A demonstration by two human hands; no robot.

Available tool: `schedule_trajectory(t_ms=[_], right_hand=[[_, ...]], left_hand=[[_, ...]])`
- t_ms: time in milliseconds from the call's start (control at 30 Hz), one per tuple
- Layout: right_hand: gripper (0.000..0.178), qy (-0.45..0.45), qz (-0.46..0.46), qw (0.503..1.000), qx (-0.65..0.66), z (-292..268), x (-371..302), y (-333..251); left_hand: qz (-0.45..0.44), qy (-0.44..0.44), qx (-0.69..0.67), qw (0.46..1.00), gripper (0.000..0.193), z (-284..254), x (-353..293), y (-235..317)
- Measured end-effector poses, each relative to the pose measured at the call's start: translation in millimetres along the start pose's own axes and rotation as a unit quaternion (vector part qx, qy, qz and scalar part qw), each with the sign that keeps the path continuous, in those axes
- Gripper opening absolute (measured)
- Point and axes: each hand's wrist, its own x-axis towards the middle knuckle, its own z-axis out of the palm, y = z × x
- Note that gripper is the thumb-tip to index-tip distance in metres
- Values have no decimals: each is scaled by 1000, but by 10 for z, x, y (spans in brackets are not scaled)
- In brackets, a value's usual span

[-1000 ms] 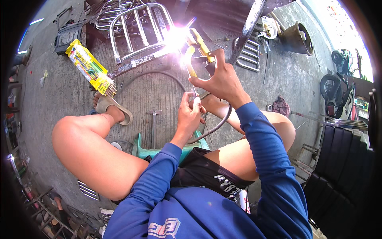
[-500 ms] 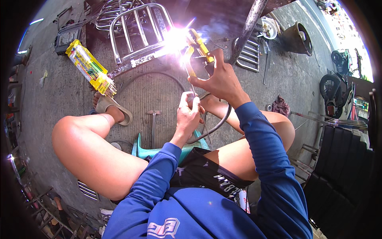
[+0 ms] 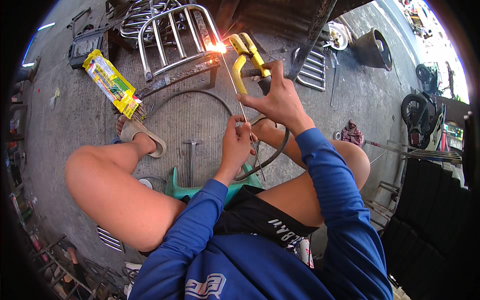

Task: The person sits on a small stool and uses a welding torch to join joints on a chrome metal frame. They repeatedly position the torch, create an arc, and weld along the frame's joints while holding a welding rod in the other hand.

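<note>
My right hand [image 3: 284, 104] grips a yellow welding electrode holder [image 3: 256, 61] by its dark handle, thumb extended toward the yellow lever. My left hand [image 3: 235, 149] is closed on a long thin metal rod [image 3: 258, 156], which slants up past the holder to an orange glow. That glow sits at the near right corner of a shiny barred metal rack [image 3: 172, 37]. Below the rack's near edge runs a rough, rusty metal bar [image 3: 177, 75]. The glare hides the exact contact between rod, electrode and rack.
A yellow packet of welding rods [image 3: 111, 84] lies left. A dark cable [image 3: 200, 91] loops over the floor to the holder. Between my legs are a hammer [image 3: 193, 157] and a green stool [image 3: 175, 189]. A barred metal piece [image 3: 313, 70] and bucket [image 3: 372, 49] stand right.
The blinding white arc has shrunk to a small orange glow with sparks, and the scene is less washed out. Both hands keep nearly the same place and hold.
</note>
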Motion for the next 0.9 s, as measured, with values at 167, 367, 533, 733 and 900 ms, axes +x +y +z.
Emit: schedule_trajectory(t_ms=[167, 367, 533, 733, 900], right_hand=[[90, -11, 2, 1000, -15, -24, 10, -9], [90, -25, 13, 999, -23, -24, 2, -31], [89, -24, 8, 999, -22, -12, 2, -30], [89, -29, 8, 999, -21, 5, 8, -21], [88, -33, 5, 999, -14, 9, 17, -26]], left_hand=[[-7, 0, -7, 1000, 19, 11, 1, 14], [-11, -6, -7, 1000, 18, -6, -6, 25], [-4, -1, -12, 1000, 18, 1, -1, 23], [-9, 1, -11, 1000, 18, -9, 6, 20], [-8, 11, -27, 1000, 20, -3, 36, 6]])
